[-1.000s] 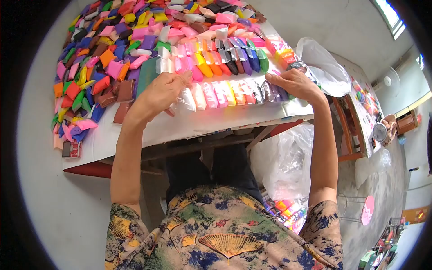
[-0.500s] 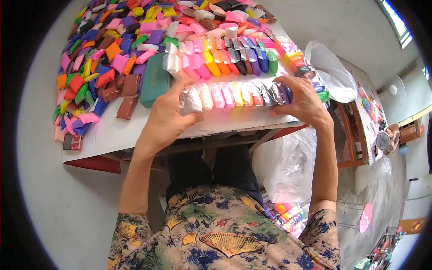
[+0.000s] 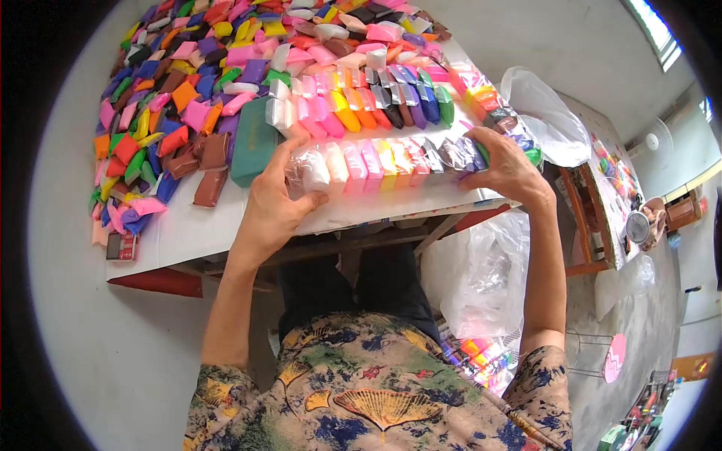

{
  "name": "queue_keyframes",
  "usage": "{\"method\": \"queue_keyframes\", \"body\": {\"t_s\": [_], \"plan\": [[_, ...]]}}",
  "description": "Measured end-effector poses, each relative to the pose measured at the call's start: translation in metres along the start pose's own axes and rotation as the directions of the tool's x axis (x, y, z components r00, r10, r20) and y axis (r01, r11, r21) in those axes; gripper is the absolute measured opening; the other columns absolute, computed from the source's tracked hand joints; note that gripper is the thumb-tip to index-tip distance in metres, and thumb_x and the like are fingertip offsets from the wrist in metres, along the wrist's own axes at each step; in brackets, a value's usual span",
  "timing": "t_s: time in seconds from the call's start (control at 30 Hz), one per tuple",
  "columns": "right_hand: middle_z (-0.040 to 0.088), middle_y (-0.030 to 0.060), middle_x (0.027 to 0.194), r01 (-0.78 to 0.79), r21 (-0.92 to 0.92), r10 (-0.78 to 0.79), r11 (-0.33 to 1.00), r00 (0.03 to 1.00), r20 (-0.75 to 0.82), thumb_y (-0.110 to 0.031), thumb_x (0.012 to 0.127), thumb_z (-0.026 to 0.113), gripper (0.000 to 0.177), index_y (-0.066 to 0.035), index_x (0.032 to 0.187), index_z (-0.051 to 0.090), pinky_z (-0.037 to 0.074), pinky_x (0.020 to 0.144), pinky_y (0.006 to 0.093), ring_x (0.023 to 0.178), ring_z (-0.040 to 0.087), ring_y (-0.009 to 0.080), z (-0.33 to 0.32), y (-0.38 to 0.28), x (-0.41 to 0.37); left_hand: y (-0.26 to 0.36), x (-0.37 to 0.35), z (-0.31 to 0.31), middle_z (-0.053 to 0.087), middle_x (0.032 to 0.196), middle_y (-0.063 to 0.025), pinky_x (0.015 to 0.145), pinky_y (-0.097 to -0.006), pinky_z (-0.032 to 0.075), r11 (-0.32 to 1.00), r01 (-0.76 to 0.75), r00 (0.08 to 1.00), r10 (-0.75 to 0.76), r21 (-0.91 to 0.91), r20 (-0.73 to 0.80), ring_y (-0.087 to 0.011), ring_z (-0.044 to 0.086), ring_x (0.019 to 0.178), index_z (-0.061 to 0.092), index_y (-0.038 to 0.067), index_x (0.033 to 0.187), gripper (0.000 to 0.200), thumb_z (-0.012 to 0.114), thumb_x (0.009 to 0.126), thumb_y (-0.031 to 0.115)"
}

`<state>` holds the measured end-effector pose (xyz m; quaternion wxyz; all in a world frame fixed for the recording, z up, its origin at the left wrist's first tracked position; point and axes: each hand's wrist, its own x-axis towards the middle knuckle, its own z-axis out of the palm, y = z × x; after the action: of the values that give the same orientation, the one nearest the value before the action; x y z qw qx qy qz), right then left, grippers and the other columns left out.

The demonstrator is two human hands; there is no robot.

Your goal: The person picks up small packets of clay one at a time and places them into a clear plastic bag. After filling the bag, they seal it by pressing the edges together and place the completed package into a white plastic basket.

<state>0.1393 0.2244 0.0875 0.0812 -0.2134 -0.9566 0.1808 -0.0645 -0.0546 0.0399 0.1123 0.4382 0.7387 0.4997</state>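
In the head view, a row of small wrapped packets (image 3: 387, 164), soft and coloured like modelling clay, lies in clear plastic along the front of the table. It runs from white at the left through pink, yellow and orange to dark ones. My left hand (image 3: 277, 194) grips its left end, thumb in front. Around the right end curls my right hand (image 3: 505, 169), thumb also in front. Just behind lies a second row of coloured packets (image 3: 368, 105), lined up by colour. A green block (image 3: 252, 143) stands left of that row, near my left fingers.
A big heap of loose coloured packets (image 3: 180, 90) covers the table's back and left. Another bagged row (image 3: 492, 105) lies at the right, beside a clear plastic bag (image 3: 545, 120). More packets (image 3: 481, 357) sit low under the table edge (image 3: 331, 225).
The front row has shifted slightly left and its packets have spread a little. My left hand has moved slightly left with its end; my right hand stays at the other end.
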Motion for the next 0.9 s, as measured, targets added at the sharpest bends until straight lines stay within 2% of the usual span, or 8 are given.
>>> {"method": "queue_keyframes", "body": {"t_s": [0.1,0.2,0.3,0.5,0.6,0.67,0.77,0.9], "plan": [[0.065,0.0163,0.116,0.018,-0.070,-0.019,0.997,1.000,-0.016,-0.030,0.060,0.084,0.073,-0.002,0.124,0.061,0.038,0.106,0.0410,0.116,0.058,0.0309,-0.001,0.000,-0.003,0.023,-0.006,-0.009,0.060,0.129,-0.0202,0.100,-0.0389,0.045,0.994,0.064,0.997,-0.068,0.092,0.041,-0.0341,0.059,0.115,0.040,0.003,0.144,0.083,0.081,0.072,0.006],[0.063,0.0147,0.118,0.164,-0.176,-0.185,0.971,0.976,-0.115,-0.024,0.058,0.086,0.075,-0.007,0.126,0.060,0.037,0.106,0.0415,0.119,0.054,0.0301,0.000,-0.003,-0.008,0.038,-0.016,-0.011,0.058,0.130,-0.0209,0.103,-0.0421,0.043,0.843,-0.173,0.954,0.273,0.510,-0.127,-0.0368,0.055,0.120,0.040,0.003,0.145,0.085,0.080,0.070,0.006],[0.063,0.0144,0.117,0.192,-0.148,-0.200,0.970,0.979,-0.046,-0.023,0.059,0.086,0.073,-0.009,0.126,0.059,0.035,0.108,0.0426,0.118,0.054,0.0292,0.000,-0.015,-0.005,0.051,-0.007,-0.004,0.056,0.133,-0.0215,0.105,-0.0426,0.042,0.746,-0.356,0.885,0.462,0.563,-0.053,-0.0384,0.052,0.125,0.043,0.005,0.145,0.084,0.081,0.070,0.013],[0.063,0.0130,0.113,0.229,-0.326,-0.316,0.917,0.917,-0.243,-0.018,0.059,0.084,0.066,-0.008,0.119,0.059,0.035,0.108,0.0444,0.113,0.056,0.0304,0.018,-0.016,-0.002,0.033,0.025,0.022,0.058,0.125,-0.0173,0.102,-0.0440,0.042,0.652,-0.335,0.939,0.294,0.680,0.181,-0.0360,0.054,0.119,0.048,0.005,0.141,0.079,0.080,0.070,0.016],[0.061,0.0122,0.116,0.266,-0.510,-0.498,0.818,0.772,-0.395,-0.037,0.060,0.088,0.076,-0.007,0.122,0.056,0.032,0.109,0.0517,0.111,0.057,0.0307,0.041,-0.008,-0.010,0.027,0.017,0.030,0.058,0.119,-0.0161,0.102,-0.0456,0.042,0.492,-0.407,0.837,0.538,0.770,0.099,-0.0325,0.055,0.116,0.055,0.004,0.132,0.062,0.076,0.075,0.013],[0.058,0.0111,0.121,0.280,-0.459,-0.491,0.843,0.748,-0.446,-0.050,0.062,0.086,0.082,-0.007,0.124,0.056,0.029,0.110,0.0551,0.114,0.055,0.0302,0.057,-0.001,-0.021,0.022,0.003,0.029,0.058,0.118,-0.0159,0.102,-0.0459,0.042,0.561,-0.435,0.841,0.533,0.704,0.096,-0.0323,0.054,0.116,0.058,0.003,0.129,0.058,0.076,0.075,0.013],[0.056,0.0081,0.117,0.237,-0.453,-0.464,0.860,0.732,-0.499,-0.046,0.060,0.087,0.077,-0.009,0.121,0.058,0.027,0.111,0.0584,0.111,0.055,0.0280,0.062,-0.008,-0.041,0.019,-0.014,0.032,0.058,0.120,-0.0160,0.102,-0.0456,0.042,0.576,-0.424,0.836,0.545,0.699,0.057,-0.0329,0.054,0.115,0.059,0.001,0.127,0.053,0.074,0.078,0.013],[0.059,0.0111,0.115,0.310,-0.393,-0.496,0.866,0.634,-0.593,-0.029,0.075,0.078,0.049,-0.007,0.116,0.062,0.037,0.103,0.0519,0.108,0.056,0.0284,0.073,-0.051,-0.031,0.030,-0.008,0.056,0.058,0.122,-0.0171,0.103,-0.0446,0.042,0.582,-0.469,0.790,0.612,0.664,0.021,-0.0339,0.055,0.116,0.059,-0.001,0.125,0.049,0.069,0.080,0.015]]}}
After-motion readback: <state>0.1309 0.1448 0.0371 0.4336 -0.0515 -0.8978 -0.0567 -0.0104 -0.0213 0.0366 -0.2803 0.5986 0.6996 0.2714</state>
